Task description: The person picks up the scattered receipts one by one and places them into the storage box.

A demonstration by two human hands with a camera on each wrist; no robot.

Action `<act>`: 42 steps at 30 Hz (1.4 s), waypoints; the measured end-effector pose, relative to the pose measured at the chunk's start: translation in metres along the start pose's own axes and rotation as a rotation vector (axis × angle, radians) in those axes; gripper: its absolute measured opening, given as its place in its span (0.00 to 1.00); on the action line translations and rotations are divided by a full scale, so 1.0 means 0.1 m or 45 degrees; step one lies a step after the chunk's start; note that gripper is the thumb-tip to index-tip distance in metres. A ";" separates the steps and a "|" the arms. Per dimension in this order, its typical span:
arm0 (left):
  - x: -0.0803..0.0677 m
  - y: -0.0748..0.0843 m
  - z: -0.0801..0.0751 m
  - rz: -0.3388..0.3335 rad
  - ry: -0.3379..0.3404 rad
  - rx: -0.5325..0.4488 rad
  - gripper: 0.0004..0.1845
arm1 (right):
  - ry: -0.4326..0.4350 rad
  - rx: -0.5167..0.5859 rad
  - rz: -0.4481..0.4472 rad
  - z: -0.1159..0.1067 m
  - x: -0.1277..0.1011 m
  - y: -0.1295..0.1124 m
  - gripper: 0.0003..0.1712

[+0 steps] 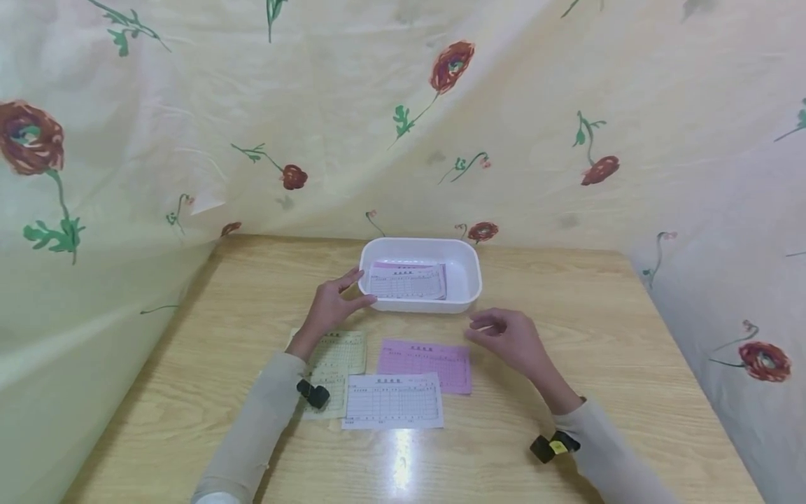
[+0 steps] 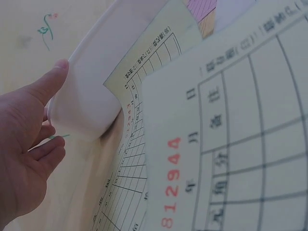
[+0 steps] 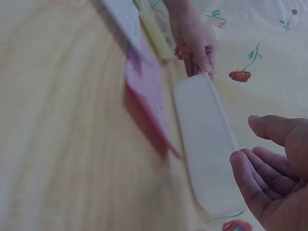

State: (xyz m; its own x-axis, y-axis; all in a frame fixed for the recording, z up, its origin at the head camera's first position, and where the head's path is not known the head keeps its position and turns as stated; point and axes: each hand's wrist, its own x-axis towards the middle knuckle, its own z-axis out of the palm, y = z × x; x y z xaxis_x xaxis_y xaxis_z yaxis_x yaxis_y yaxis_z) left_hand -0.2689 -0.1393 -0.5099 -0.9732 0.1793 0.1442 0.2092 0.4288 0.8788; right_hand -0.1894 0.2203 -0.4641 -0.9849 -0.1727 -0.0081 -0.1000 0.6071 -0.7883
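Note:
A white plastic tray [image 1: 467, 280] stands at the back of the table, with a white form slip [image 1: 406, 283] lying over pink paper inside it. At the tray's left end my left hand [image 1: 330, 306] grips the rim, thumb on the near side and fingers at the left wall. The left wrist view shows the thumb [image 2: 60, 70] against the tray's edge. My right hand [image 1: 508, 339] hovers off the tray's near right corner, fingers loosely bent and holding nothing. Just left of it lies a pink slip [image 1: 434, 355].
A white slip [image 1: 393, 402] overlaps the pink one in front. Yellowish slips [image 1: 349, 346] lie under and beside my left forearm, their ends curling up in the left wrist view. Flowered cloth [image 1: 352, 126] hangs behind and along both sides of the wooden table [image 1: 567, 280].

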 end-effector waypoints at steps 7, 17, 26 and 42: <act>0.00 0.02 -0.01 0.014 0.006 0.011 0.41 | -0.058 0.012 0.155 0.04 -0.08 0.11 0.27; -0.01 0.03 -0.02 -0.005 -0.004 -0.014 0.41 | -0.079 -0.050 0.191 0.14 -0.14 0.20 0.25; -0.01 0.01 -0.01 0.010 -0.004 -0.028 0.41 | -0.094 -0.090 0.186 0.20 -0.15 0.24 0.25; 0.00 0.01 0.01 -0.006 -0.003 -0.027 0.41 | -0.124 -0.068 0.183 0.28 -0.15 0.18 0.29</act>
State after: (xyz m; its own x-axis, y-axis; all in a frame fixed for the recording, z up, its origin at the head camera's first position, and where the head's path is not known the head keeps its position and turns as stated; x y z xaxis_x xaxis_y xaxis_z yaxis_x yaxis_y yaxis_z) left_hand -0.2686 -0.1383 -0.5095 -0.9739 0.1797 0.1389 0.2026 0.4108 0.8889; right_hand -0.1722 0.2123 -0.4958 -0.9715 -0.1544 -0.1799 0.0307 0.6708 -0.7410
